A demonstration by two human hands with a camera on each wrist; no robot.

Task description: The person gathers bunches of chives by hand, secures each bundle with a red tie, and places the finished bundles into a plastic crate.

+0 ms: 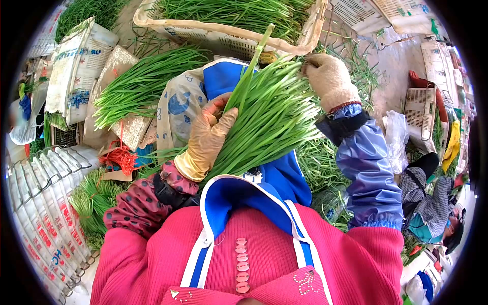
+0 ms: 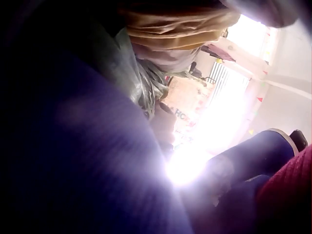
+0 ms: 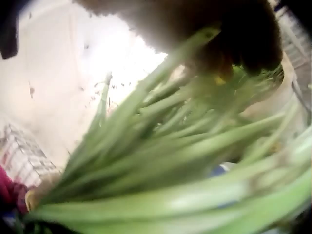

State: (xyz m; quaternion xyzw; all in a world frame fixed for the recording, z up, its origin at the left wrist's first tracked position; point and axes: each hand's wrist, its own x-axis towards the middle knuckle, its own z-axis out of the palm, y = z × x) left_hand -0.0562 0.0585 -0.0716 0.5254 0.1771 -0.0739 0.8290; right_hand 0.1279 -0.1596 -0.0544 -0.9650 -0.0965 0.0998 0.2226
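Note:
In the head view my left hand (image 1: 209, 137), in a yellowish rubber glove, grips a thick bunch of garlic chives (image 1: 274, 109) over the lap. One broader leaf stands up beyond its fingers. My right hand (image 1: 330, 80), in a beige knitted glove, is at the far right end of the bunch with its fingers curled, close to the leaf ends. In the right wrist view the dark glove overlaps the blurred leaves (image 3: 146, 161); I cannot tell whether its fingers hold any. The left wrist view is mostly dark and glaring, with glove folds (image 2: 180, 29) at the top.
A cream plastic crate (image 1: 229, 38) full of chives stands ahead. Another chive pile (image 1: 147, 81) lies left of the lap, near red ties (image 1: 121, 156). Loose leaves (image 1: 320, 165) cover the ground at right. Stacked crates (image 1: 76, 76) stand at left, and a clear plastic bag (image 1: 395, 140) at right.

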